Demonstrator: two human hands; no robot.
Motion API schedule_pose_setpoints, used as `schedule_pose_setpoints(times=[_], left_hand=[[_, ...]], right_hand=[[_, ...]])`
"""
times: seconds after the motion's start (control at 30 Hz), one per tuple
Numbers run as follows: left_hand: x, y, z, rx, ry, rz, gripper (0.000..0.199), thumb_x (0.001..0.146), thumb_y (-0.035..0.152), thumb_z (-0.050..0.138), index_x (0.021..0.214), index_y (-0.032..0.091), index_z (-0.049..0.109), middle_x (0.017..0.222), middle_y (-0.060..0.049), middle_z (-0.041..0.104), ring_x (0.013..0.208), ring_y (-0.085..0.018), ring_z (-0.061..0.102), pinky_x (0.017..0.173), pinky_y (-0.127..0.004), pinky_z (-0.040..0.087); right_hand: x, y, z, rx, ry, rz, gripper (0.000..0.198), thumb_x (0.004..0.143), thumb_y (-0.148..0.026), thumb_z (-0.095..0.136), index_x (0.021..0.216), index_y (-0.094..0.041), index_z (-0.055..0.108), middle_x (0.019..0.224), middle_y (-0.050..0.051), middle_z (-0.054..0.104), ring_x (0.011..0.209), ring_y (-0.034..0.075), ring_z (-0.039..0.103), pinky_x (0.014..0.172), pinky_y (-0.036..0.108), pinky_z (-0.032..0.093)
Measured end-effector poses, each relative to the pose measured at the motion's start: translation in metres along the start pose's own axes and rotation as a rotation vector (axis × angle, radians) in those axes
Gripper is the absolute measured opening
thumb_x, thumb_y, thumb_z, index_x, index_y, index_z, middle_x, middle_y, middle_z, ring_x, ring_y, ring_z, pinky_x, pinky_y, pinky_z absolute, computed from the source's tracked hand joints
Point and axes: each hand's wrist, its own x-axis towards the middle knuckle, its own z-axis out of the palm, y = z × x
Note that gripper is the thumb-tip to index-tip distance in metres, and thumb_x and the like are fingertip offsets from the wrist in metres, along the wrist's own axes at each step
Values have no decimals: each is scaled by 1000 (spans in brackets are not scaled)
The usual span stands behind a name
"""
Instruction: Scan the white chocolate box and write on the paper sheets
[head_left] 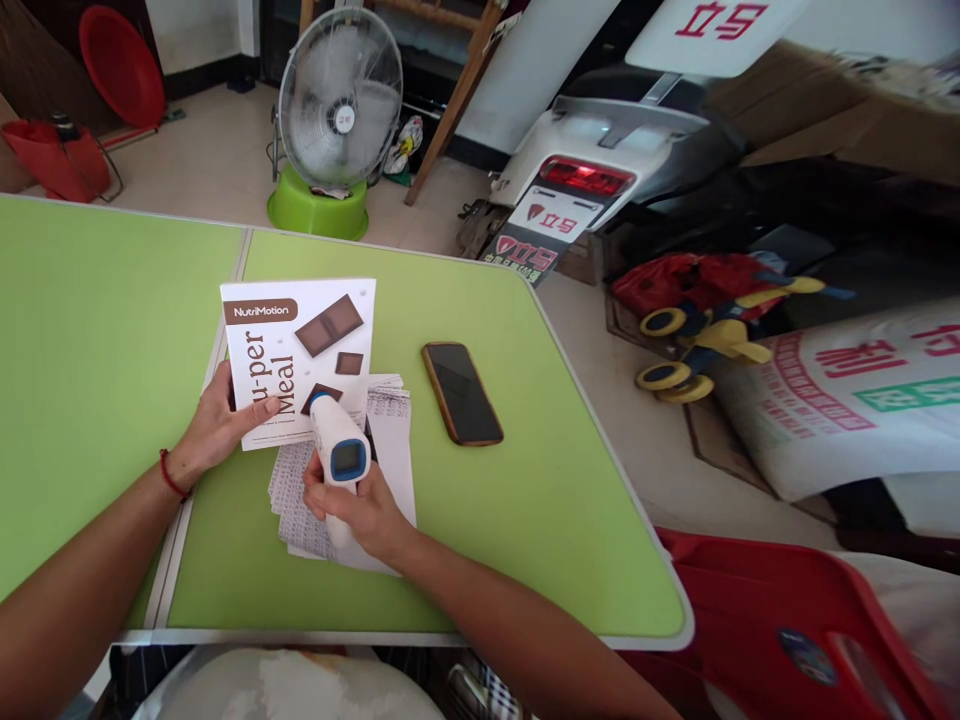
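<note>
My left hand (217,420) grips the lower left of a white box (330,300) printed "NutriMotion", with its thumb across the front and its fingers behind. The box is held up at a tilt, its printed face toward me. My right hand (360,505) is wrapped round the handle of a white and blue infrared thermometer (346,460). The thermometer's nose points at the lower right of the box; I cannot tell whether they touch. Its small screen faces me and looks dark. Beneath both lies a stack of printed papers (394,450), partly hidden.
A smartphone (465,395) lies right of the papers on the green table (555,540). Beyond the table stand a fan (341,100) on a green basin (319,205) and a white scooter (585,150). A red chair (750,590) is close at the right.
</note>
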Motion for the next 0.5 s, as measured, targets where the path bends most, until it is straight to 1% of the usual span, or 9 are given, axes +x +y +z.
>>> schedule_pose_setpoints(times=[0.07, 0.17, 0.33, 0.5], left_hand=[[0, 0, 0, 16, 12, 2, 63, 69, 52, 77, 114, 15, 53, 115, -14, 64, 106, -33, 60, 89, -49, 49], [0, 0, 0, 20, -5, 2, 62, 69, 53, 77, 112, 15, 53, 114, -14, 65, 105, -33, 60, 88, -48, 50], [0, -1, -1, 40, -13, -15, 67, 68, 56, 76, 113, 13, 52, 114, -16, 64, 104, -33, 60, 87, -49, 49], [0, 0, -1, 38, -27, -14, 66, 69, 56, 75, 114, 13, 51, 115, -16, 63, 104, -33, 60, 87, -48, 49]], right_hand=[[0, 0, 0, -6, 0, 4, 22, 70, -37, 69, 71, -21, 54, 57, -4, 49, 51, 11, 43, 53, 30, 37], [0, 0, 1, -17, 1, 18, 22, 70, -36, 69, 70, -21, 53, 58, -4, 50, 52, 12, 44, 54, 30, 38], [0, 1, 0, -2, 4, 25, 20, 70, -33, 69, 68, -20, 53, 57, -4, 49, 52, 11, 43, 54, 29, 37], [1, 6, -4, 9, -27, 8, 17, 71, -31, 68, 69, -19, 55, 57, -4, 50, 52, 11, 44, 54, 29, 38]])
